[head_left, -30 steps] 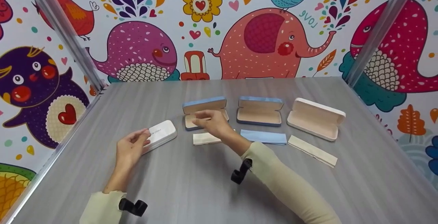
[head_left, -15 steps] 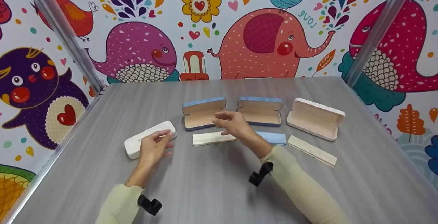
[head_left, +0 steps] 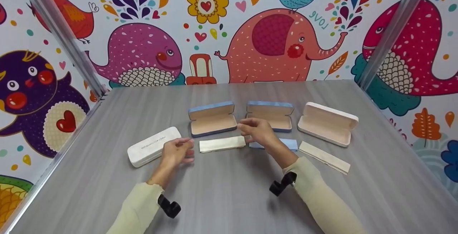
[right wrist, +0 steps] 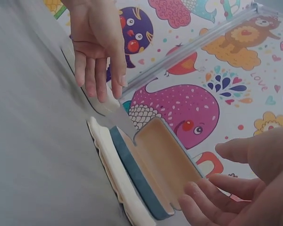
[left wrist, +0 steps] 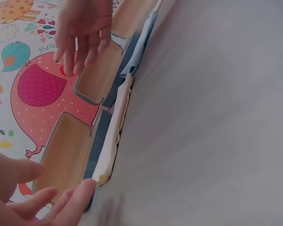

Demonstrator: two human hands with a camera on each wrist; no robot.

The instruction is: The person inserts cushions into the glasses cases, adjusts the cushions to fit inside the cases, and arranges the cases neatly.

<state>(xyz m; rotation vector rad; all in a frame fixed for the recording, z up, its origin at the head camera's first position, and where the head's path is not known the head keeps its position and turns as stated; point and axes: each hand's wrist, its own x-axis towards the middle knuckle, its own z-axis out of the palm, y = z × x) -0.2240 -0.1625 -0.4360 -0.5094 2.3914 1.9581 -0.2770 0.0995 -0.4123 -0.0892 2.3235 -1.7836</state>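
My left hand (head_left: 176,152) hovers with relaxed fingers by the near right end of a closed white glasses case (head_left: 150,149), holding nothing. My right hand (head_left: 260,131), also holding nothing, hangs in the air before an open blue glasses case (head_left: 273,119) and partly hides it. Another open blue case (head_left: 213,122) stands to its left; an open white case (head_left: 326,126) is on the right. In front of these lie a folded cream cloth (head_left: 222,144), a folded blue cloth (head_left: 286,144), partly covered by my right hand, and a second cream cloth (head_left: 323,157).
The grey tabletop (head_left: 222,198) runs back to a wall (head_left: 200,48) printed with cartoon animals. Metal posts (head_left: 59,35) stand at the corners. Both sleeves carry black wrist mounts (head_left: 169,206).
My left hand has left the closed white case and moved right, uncovering its lettering. My right hand has shifted right, from the left blue case to the middle one.
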